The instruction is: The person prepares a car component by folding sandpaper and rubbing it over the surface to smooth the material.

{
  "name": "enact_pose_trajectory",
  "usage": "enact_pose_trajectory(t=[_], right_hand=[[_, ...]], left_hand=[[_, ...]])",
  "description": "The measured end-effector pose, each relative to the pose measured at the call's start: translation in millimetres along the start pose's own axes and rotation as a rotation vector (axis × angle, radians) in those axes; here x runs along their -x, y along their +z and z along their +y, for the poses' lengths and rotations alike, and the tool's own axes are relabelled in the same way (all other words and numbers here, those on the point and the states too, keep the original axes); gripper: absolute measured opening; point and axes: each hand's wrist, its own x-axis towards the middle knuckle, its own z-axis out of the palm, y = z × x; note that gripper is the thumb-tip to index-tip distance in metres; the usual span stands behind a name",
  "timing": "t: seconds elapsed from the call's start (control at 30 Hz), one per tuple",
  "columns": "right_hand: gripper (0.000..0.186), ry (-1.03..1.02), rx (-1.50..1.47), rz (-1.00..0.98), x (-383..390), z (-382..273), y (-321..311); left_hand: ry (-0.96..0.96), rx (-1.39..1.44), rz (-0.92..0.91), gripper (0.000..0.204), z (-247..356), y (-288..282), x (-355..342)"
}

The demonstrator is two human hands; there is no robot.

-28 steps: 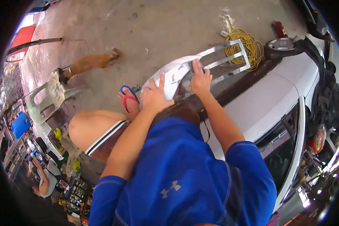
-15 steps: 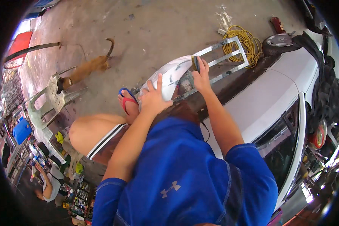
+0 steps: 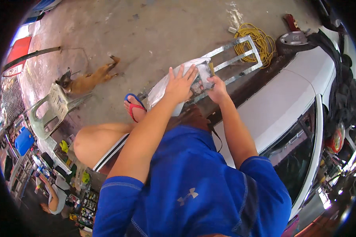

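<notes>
Left hand (image 3: 180,83) lies flat on crumpled white plastic bag (image 3: 162,89); right hand (image 3: 216,89) pinches its edge.

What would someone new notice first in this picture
Both hands at centre: the left hand lies flat on a white plastic bag, and the right hand grips its far end above a metal ladder. A brown dog stands at left; a yellow cable coil lies top right.

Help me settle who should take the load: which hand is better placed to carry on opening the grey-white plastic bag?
Probably the right hand: its fingers pinch the edge of the plastic bag near its top. The left hand lies flat and spread on the bag, better suited to steadying it.
</notes>
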Motion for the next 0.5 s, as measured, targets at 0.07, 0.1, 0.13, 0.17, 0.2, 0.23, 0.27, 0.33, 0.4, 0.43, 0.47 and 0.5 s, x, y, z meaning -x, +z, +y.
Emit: enact_pose_trajectory(t=[0.07, 0.1, 0.13, 0.17, 0.2, 0.23, 0.27, 0.33, 0.4, 0.43, 0.47, 0.5], right_hand=[[0.048, -0.061, 0.035, -0.007, 0, 3, -5], [0.050, -0.120, 0.076, -0.024, -1, 5, -7], [0.050, -0.118, 0.072, -0.022, -1, 6, -4], [0.050, -0.326, 0.351, 0.075, -1, 8, 2], [0.051, -0.531, 0.631, 0.172, -1, 8, 6], [0.051, -0.530, 0.625, 0.175, -2, 7, 5], [0.052, -0.824, 0.976, 0.173, -3, 5, 4], [0.053, -1.118, 1.324, 0.169, -2, 4, 2], [0.053, -1.128, 1.671, 0.118, -1, 4, -1], [0.053, -1.126, 1.671, 0.117, 5, 13, 2], [0.051, -1.106, 1.739, 0.032, 17, 32, 11], [0.049, -1.086, 1.807, -0.046, 29, 49, 19]], left_hand=[[0.016, 0.033, -0.026, 0.090, 3, -1, 0], [0.020, 0.062, -0.046, 0.087, 3, -1, 1], [0.022, 0.062, -0.051, 0.087, 1, 5, 5], [0.052, 0.065, 0.030, 0.085, -1, 14, 12], [0.081, 0.068, 0.112, 0.083, -3, 23, 19], [0.084, 0.066, 0.107, 0.083, -4, 22, 24], [0.078, 0.084, 0.114, 0.085, -5, 21, 30], [0.075, 0.101, 0.119, 0.088, -1, 12, 43], [-0.102, 0.130, -0.010, 0.101, 4, -2, 52], [-0.103, 0.131, -0.011, 0.101, 4, -2, 53], [-0.200, 0.196, 0.003, 0.109, 2, -1, 56], [-0.289, 0.261, 0.020, 0.117, 1, 0, 55]])
